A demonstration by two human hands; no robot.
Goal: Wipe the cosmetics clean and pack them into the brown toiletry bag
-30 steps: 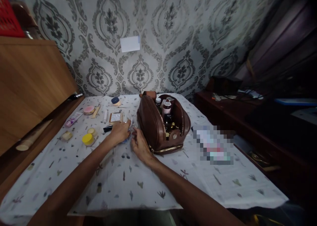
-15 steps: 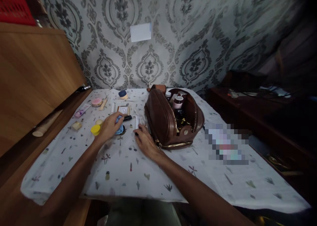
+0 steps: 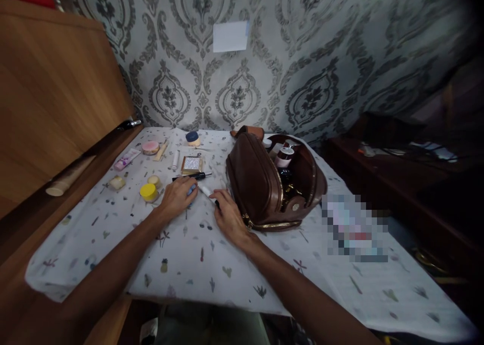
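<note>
My left hand [image 3: 176, 198] is closed around a light-blue cloth [image 3: 192, 190], most of it hidden under the fingers. My right hand [image 3: 229, 215] grips the dark end of a slim white tube [image 3: 206, 190], whose white end slants up and left against the cloth. Just beyond the left fingers lies a black pen-like cosmetic [image 3: 195, 176] with a silvery tip. Behind it rests a square glittery compact [image 3: 192, 164]. To the left of that hand stand a yellow-lidded jar [image 3: 148, 192] and a small cream-coloured pot [image 3: 154, 181].
An open brown leather bag [image 3: 254, 176] holding bottles stands right of my hands. Farther back are a blue-lidded jar [image 3: 192, 138], a white stick [image 3: 176, 160], a pink round compact [image 3: 150, 148] and a purple-white tube [image 3: 126, 159]. A wooden panel [image 3: 56, 82] borders the left side.
The black pen-like cosmetic has left my left hand and lies on the cloth-covered table. My right hand has lifted the white tube and tilted it toward the blue cloth. The view has shifted slightly.
</note>
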